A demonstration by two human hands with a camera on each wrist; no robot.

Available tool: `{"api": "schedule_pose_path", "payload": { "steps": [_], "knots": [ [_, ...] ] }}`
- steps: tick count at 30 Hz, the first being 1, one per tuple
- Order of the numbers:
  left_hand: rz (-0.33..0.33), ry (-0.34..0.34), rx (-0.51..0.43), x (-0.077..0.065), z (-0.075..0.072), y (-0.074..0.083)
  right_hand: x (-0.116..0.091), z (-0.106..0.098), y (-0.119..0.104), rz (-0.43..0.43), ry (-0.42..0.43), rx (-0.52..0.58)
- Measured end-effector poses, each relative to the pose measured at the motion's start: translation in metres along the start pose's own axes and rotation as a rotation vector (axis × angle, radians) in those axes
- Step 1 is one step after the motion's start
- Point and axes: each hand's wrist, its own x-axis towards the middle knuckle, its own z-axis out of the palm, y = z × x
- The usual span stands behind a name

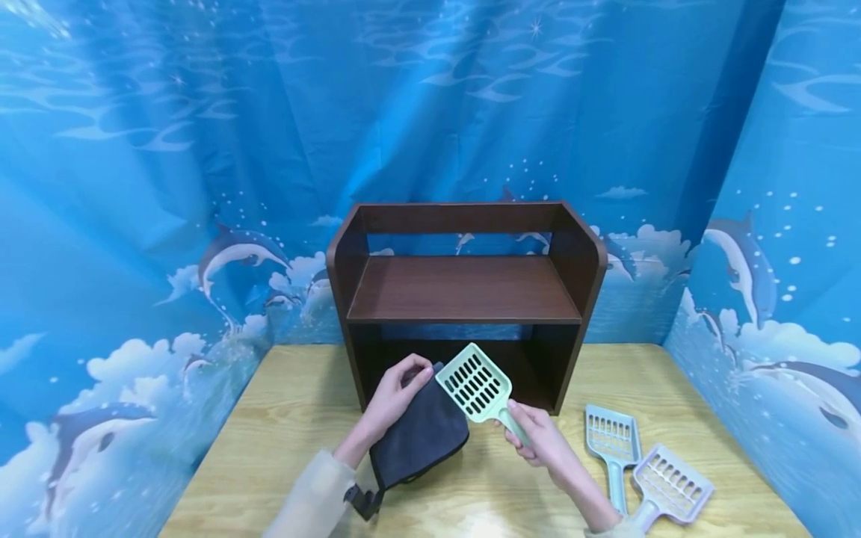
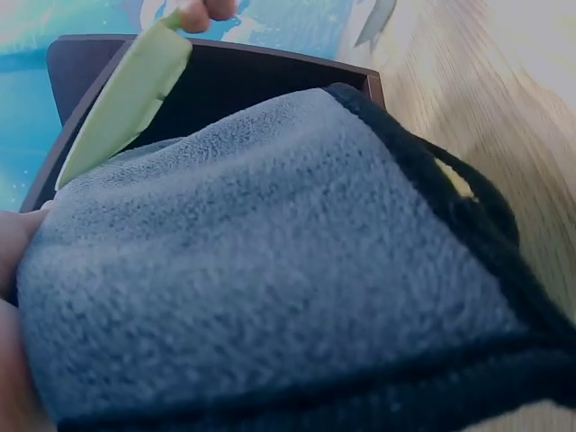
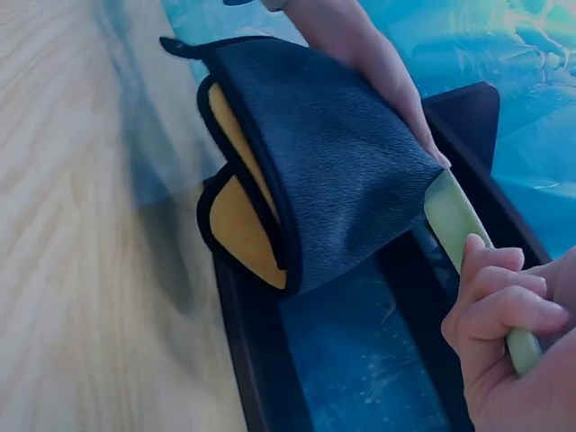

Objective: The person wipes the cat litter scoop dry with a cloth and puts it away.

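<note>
A folded dark grey cloth (image 1: 418, 433) with black edging hangs from my left hand (image 1: 397, 394), which pinches its upper edge. Yellow lining (image 3: 245, 236) shows between its folds in the right wrist view. My right hand (image 1: 538, 441) grips the handle of a pale green slotted litter scoop (image 1: 474, 382). The scoop's head is tilted up, its far corner against or very near the cloth's top edge by the left fingertips. In the left wrist view the scoop (image 2: 135, 94) appears edge-on behind the fleecy cloth (image 2: 270, 261).
A dark brown two-tier shelf (image 1: 464, 288) stands behind the hands on the wooden table (image 1: 289, 426). At the right lie a blue-grey litter scoop (image 1: 613, 441) and a pale lilac one (image 1: 673, 484), close together. Blue dolphin-printed curtains (image 1: 202, 149) surround the table.
</note>
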Motion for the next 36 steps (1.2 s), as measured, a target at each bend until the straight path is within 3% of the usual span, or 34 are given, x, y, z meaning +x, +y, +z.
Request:
{"api": "schedule_pose_path", "payload": {
  "steps": [5,10,17,26,36],
  "knots": [
    [0.107,0.086,0.146,-0.004,-0.003,0.009,-0.001,-0.002,-0.010,-0.022,0.002,0.005],
    [0.173,0.139,0.219,-0.006,-0.004,0.014,0.001,-0.004,-0.025,-0.045,0.015,0.014],
    [0.138,0.162,0.222,-0.011,-0.006,0.012,0.013,-0.002,-0.051,-0.120,0.055,-0.026],
    [0.150,0.182,0.235,-0.016,-0.011,0.008,0.037,0.006,-0.084,-0.187,0.087,-0.070],
    [0.143,0.186,0.223,-0.023,-0.015,0.008,0.076,0.024,-0.125,-0.213,-0.038,0.064]
  ]
}}
